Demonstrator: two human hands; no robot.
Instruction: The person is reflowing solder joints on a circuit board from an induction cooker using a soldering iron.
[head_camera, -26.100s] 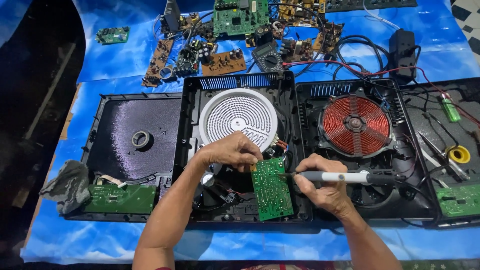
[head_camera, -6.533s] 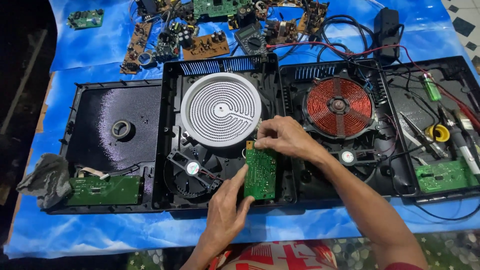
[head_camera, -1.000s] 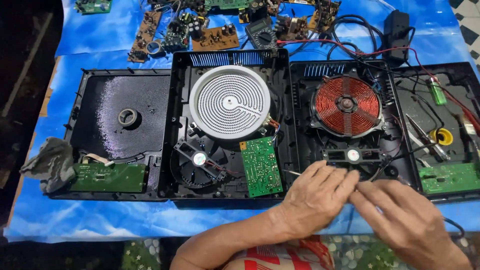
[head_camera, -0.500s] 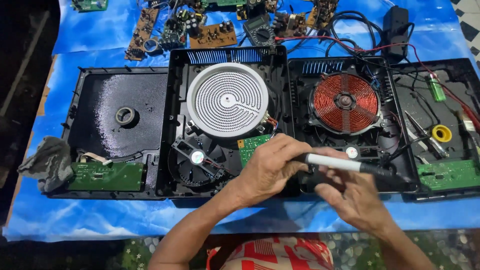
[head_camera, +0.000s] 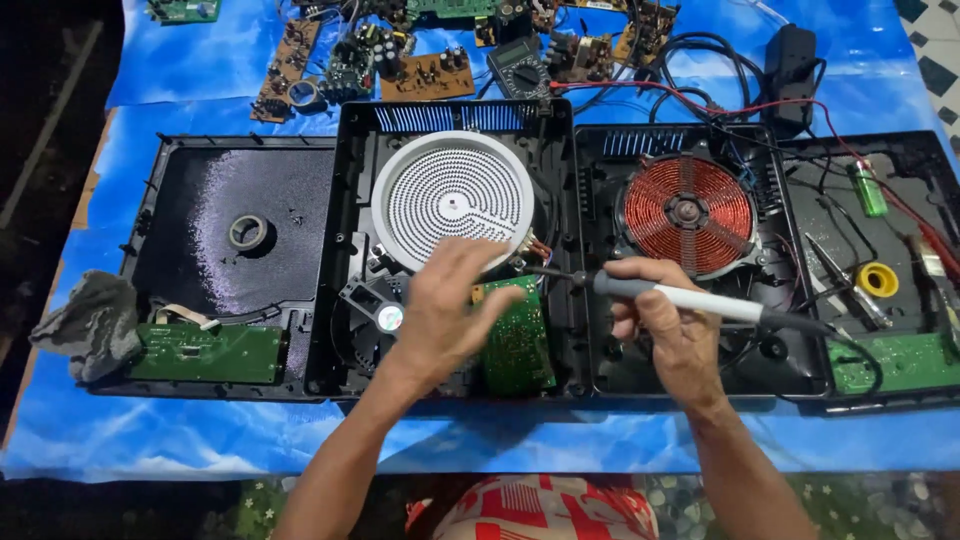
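Nearest us, our left hand (head_camera: 447, 315) lies palm down with fingers loosely spread over the left edge of the green circuit board (head_camera: 520, 345), touching it and gripping nothing. At 3 o'clock from it, our right hand (head_camera: 665, 320) is closed around the white-handled soldering iron (head_camera: 690, 298), which lies nearly level with its dark tip pointing to 9 o'clock, just above the board's top right corner. Half a second ago the left hand covered most of the board and reached toward the iron's handle; now it has drawn back to the left, more of the board shows, and the iron sits higher and steadier in the right hand.

The board rests in the lower part of the open black cooker housing (head_camera: 350, 250) on the blue-covered table (head_camera: 200, 430). Just beyond, at 12 o'clock, sits the white round heating plate (head_camera: 455, 195); at 2 o'clock, the copper induction coil (head_camera: 688, 212). Farther off lie loose brown circuit boards (head_camera: 425, 75) and a multimeter (head_camera: 518, 68).
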